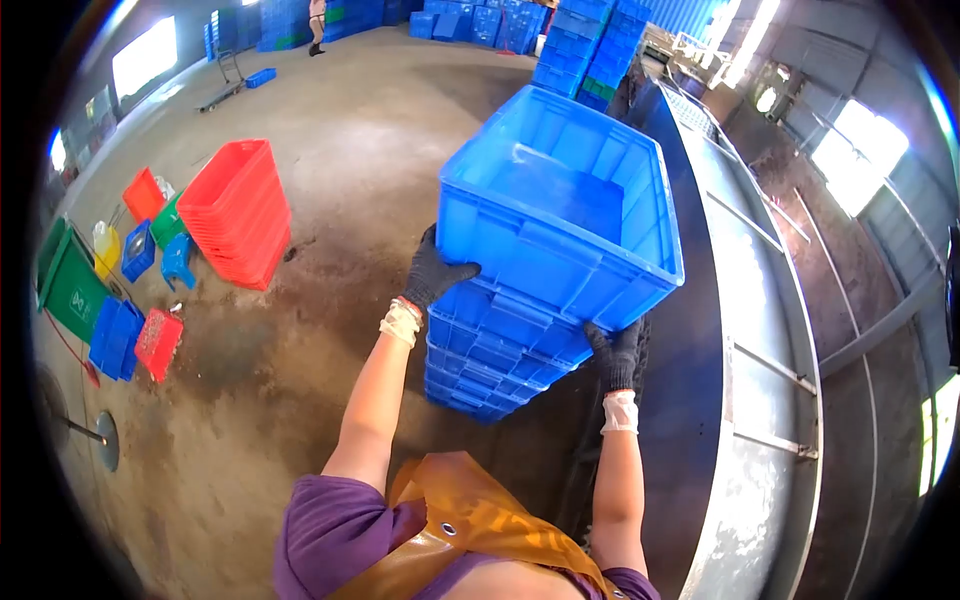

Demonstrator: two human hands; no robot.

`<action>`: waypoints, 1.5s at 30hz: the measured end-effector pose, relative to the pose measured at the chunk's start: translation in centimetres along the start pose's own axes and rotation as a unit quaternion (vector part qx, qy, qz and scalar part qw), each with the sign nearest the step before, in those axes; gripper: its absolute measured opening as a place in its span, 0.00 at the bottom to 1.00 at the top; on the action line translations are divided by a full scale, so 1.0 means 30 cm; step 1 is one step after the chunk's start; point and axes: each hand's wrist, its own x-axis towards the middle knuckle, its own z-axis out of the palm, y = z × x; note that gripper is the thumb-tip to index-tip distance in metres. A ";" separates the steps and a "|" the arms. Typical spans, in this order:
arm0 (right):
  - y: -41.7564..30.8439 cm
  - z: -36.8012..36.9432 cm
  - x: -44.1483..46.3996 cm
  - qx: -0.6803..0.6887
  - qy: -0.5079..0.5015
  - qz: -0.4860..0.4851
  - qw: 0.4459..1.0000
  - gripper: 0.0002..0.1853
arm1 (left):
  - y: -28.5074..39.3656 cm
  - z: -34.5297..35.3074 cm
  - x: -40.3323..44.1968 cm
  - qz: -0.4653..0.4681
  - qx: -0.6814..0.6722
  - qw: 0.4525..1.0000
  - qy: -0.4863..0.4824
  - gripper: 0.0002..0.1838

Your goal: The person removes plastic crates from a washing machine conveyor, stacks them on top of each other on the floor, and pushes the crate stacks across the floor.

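Observation:
A stack of blue plastic crates (490, 345) stands in front of me, topped by an open blue crate (550, 240) with nothing inside. My left hand (437, 272), in a dark knit glove over a pale inner one, grips the top crate's left side, its thumb across the front wall. Gloved the same way, my right hand (616, 356) holds the lower front right corner of that crate; its fingers are partly hidden. The top crate sits slightly askew over those below, and I cannot tell whether it is lifted clear of them.
Along the right runs a long metal trough (750, 400). On the left stand a stack of red baskets (240, 215), a green bin (75, 285) and a red tray (158, 345). Taller crate stacks (575, 45) rise behind. Far off are a trolley (222, 92) and a person (317, 25).

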 end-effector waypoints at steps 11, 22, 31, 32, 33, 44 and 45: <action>0.113 -0.577 -1.092 -0.191 0.064 0.354 0.913 0.22 | 0.169 0.495 -0.697 0.137 0.012 0.987 -0.086 0.26; -0.428 -0.870 -1.811 -0.338 0.662 0.265 0.615 0.15 | 0.905 1.147 -1.328 0.459 -0.226 0.537 -0.671 0.30; -0.623 -1.227 -2.198 -0.505 0.711 0.216 0.440 0.18 | 1.096 1.289 -1.953 0.659 -0.063 0.392 -0.639 0.38; -0.614 -1.321 -2.271 -0.538 0.700 0.227 0.412 0.20 | 1.106 1.274 -1.960 0.660 -0.055 0.401 -0.633 0.38; -0.590 -1.424 -2.355 -0.583 0.686 0.268 0.343 0.25 | 1.118 1.266 -1.962 0.655 -0.063 0.400 -0.638 0.38; -0.551 -2.117 -3.100 -0.446 0.687 0.528 0.225 0.23 | 1.072 1.328 -2.058 0.671 -0.026 0.391 -0.629 0.21; -0.450 -2.217 -3.225 -0.487 0.773 0.314 0.258 0.24 | 1.136 1.290 -2.044 0.654 -0.045 0.387 -0.648 0.26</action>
